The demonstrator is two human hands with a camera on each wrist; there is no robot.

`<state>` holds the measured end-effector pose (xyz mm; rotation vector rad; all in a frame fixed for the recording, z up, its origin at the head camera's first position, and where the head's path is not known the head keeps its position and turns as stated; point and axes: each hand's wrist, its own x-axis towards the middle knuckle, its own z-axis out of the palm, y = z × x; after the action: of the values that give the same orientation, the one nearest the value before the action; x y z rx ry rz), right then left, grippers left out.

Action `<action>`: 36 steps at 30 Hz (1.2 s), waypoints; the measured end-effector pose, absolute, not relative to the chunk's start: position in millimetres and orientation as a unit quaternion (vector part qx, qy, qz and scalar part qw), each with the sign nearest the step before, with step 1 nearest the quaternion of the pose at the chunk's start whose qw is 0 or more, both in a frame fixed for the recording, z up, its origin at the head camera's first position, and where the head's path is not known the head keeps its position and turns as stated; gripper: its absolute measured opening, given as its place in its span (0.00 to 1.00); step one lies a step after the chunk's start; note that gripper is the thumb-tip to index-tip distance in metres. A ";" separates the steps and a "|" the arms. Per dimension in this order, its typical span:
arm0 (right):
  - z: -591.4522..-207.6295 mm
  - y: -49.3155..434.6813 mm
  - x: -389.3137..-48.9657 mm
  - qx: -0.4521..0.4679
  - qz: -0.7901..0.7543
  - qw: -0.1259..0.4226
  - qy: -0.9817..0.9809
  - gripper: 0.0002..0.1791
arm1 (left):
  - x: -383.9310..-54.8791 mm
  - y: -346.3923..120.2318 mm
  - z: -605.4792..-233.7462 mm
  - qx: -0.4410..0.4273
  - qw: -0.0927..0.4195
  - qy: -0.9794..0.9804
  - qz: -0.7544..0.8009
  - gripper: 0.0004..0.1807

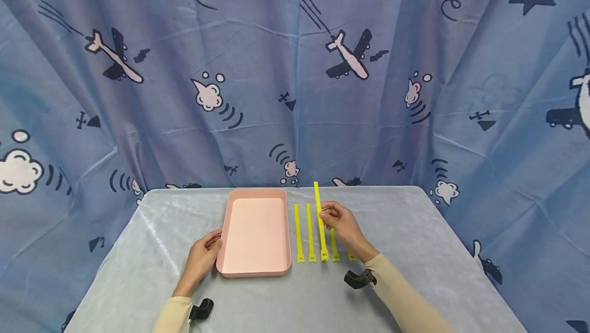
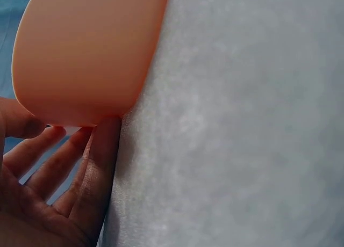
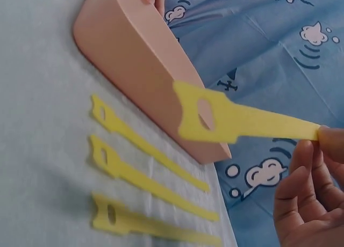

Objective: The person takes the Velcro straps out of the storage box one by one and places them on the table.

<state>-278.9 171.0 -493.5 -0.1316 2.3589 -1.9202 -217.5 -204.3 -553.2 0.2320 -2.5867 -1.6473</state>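
Note:
My right hand [image 1: 343, 224] pinches a yellow hook-and-loop cable tie [image 3: 247, 123] near its plain end. The tie's slotted head hangs downward, and in the right wrist view it overlaps the tray's wall. A pink rectangular tray [image 1: 258, 274] lies flat on the table to the left of the ties. Against its left side rests my left hand [image 1: 203, 256]; in the left wrist view the fingers [image 2: 102, 150] are fairly straight and their tips touch the tray's outer wall. Several more yellow cable ties [image 1: 299, 233] lie roughly parallel beside the tray, two partly hidden by my right hand and forearm.
The table [image 1: 175, 241] has a pale grey cloth cover. Behind it hangs a blue curtain [image 1: 258, 133] printed with planes and clouds. A black wrist device [image 1: 359, 278] sits on my right wrist and another [image 1: 201, 310] on my left.

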 end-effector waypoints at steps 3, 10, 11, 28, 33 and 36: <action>-494.7 177.8 -279.3 -0.038 -0.626 0.045 0.778 0.16 | -217.0 -204.5 -554.3 0.077 0.034 -0.838 -0.539 0.22; -500.2 195.5 -281.2 -0.026 -0.617 0.035 0.786 0.16 | -217.6 -205.4 -555.7 0.077 0.037 -0.839 -0.538 0.22; -501.3 198.1 -281.4 -0.022 -0.615 0.036 0.787 0.17 | -217.4 -205.5 -555.7 0.078 0.036 -0.839 -0.537 0.22; -519.9 241.5 -285.9 0.032 -0.602 0.039 0.797 0.17 | -219.1 -202.9 -554.5 0.079 0.037 -0.840 -0.536 0.22; -522.7 253.5 -288.4 0.044 -0.606 0.046 0.793 0.18 | -218.8 -203.5 -554.8 0.077 0.037 -0.837 -0.541 0.22; -524.5 259.2 -290.1 0.040 -0.608 0.045 0.792 0.19 | -218.8 -204.3 -555.3 0.072 0.039 -0.837 -0.541 0.22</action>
<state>-290.1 259.2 -524.5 0.1234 2.4189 -1.8563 -218.8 -204.3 -555.3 0.2211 -2.5656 -1.6601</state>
